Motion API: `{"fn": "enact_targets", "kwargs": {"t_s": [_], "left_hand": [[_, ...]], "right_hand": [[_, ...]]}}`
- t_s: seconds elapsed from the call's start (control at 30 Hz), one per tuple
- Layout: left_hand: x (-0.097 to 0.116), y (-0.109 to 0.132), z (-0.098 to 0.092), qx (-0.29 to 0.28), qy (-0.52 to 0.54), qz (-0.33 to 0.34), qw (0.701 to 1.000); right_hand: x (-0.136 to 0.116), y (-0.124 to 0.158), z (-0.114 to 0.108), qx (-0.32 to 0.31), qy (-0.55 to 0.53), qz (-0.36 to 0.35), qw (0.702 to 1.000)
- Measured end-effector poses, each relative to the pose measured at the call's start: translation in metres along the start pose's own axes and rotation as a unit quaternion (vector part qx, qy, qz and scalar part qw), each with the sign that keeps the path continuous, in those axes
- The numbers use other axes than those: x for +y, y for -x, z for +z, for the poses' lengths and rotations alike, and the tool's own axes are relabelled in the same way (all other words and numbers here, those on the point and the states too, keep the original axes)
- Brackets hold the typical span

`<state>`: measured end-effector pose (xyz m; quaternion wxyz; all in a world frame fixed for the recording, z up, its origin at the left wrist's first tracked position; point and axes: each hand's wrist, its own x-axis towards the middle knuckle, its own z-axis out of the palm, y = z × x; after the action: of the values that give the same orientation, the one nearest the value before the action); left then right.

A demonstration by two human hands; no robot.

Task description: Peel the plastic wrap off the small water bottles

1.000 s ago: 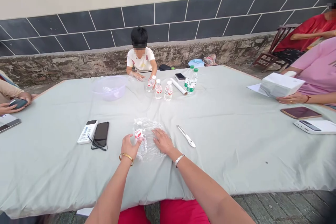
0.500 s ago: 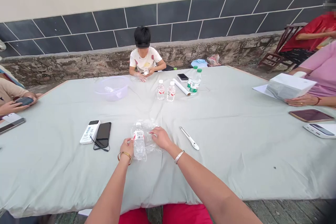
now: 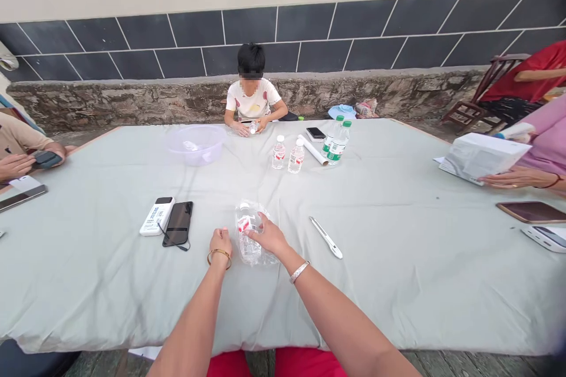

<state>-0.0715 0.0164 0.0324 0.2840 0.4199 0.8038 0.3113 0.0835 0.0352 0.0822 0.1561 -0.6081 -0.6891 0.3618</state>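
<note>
A small clear water bottle (image 3: pixel 246 225) with a white cap and a red-and-white label lies on the cloth, inside or under a crinkled clear plastic bag (image 3: pixel 251 254). My right hand (image 3: pixel 269 237) comes from the right, its thumb and fingers around the bottle through the film. Just left of the bag, with a narrow gap between, is my left hand (image 3: pixel 220 242), its fingers curled closed. Whatever may be inside those fingers is hidden. A white utility knife (image 3: pixel 326 238) rests on the cloth to the right of my right hand.
A power bank (image 3: pixel 157 216) and a black phone (image 3: pixel 177 224) lie at left. Farther back stand a purple basin (image 3: pixel 197 153), small bottles (image 3: pixel 295 156), green-capped bottles (image 3: pixel 338 144) and a paper roll (image 3: pixel 313 150). Across sits a person (image 3: pixel 252 97); another holds a white box (image 3: pixel 484 156).
My right hand has moved from the loose plastic onto the bottle, which now lies turned and covered by the film. My left hand has come away from the bottle's side and closed.
</note>
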Motion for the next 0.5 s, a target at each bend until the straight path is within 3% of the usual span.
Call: {"fn": "enact_targets", "kwargs": {"t_s": [0.2, 0.37, 0.5], "left_hand": [[0.027, -0.002, 0.015, -0.008, 0.02, 0.006, 1.0], [0.017, 0.002, 0.014, 0.036, 0.057, 0.008, 0.998], [0.01, 0.006, 0.015, 0.05, 0.097, 0.021, 0.994]], "right_hand": [[0.02, -0.003, -0.001, -0.003, -0.067, 0.006, 0.998], [0.03, -0.003, -0.01, 0.014, -0.08, 0.036, 0.996], [0.01, 0.002, -0.008, 0.05, 0.031, 0.05, 0.997]]}}
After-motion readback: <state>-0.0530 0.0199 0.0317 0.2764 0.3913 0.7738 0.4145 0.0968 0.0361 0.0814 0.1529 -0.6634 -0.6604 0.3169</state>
